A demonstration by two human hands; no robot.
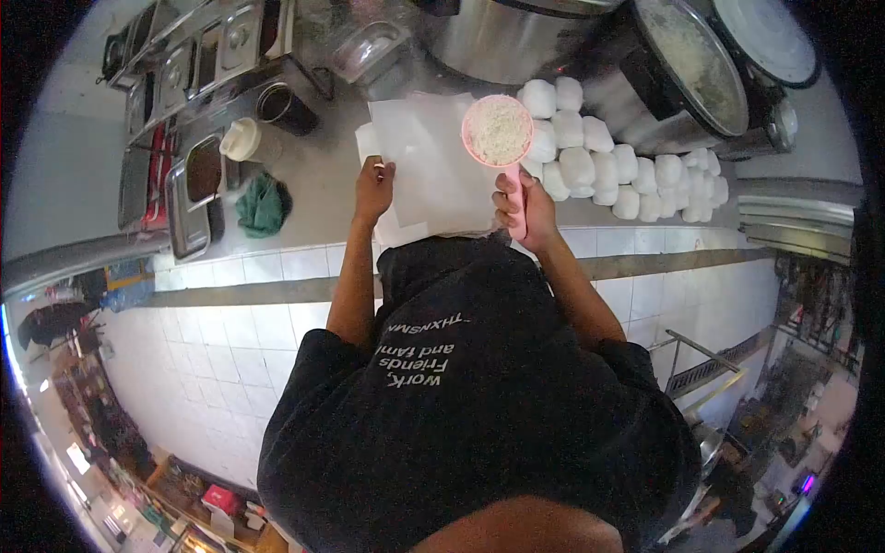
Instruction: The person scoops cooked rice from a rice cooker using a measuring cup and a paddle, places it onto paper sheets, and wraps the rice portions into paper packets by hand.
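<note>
My right hand point(530, 210) is closed around the handle of a pink scoop point(517, 175). White cooked rice point(498, 131) fills its round bowl, which is held level over the right side of a stack of white wrapping paper point(429, 175). At the left edge of that stack, my left hand point(373, 192) has its fingers curled with the thumb against the top sheet, apparently pinching it; a ring shows on one finger. Just right of the scoop begins a pile of rounded white wrapped packets point(578, 168).
Behind the packets stands a large open pot of rice point(691, 46), beside another big steel pot point(498, 41). To the left are metal food pans point(207, 60), a dark cup point(284, 109), a white-lidded bottle point(244, 140), a green cloth point(262, 205) and a tray of dark food point(204, 168).
</note>
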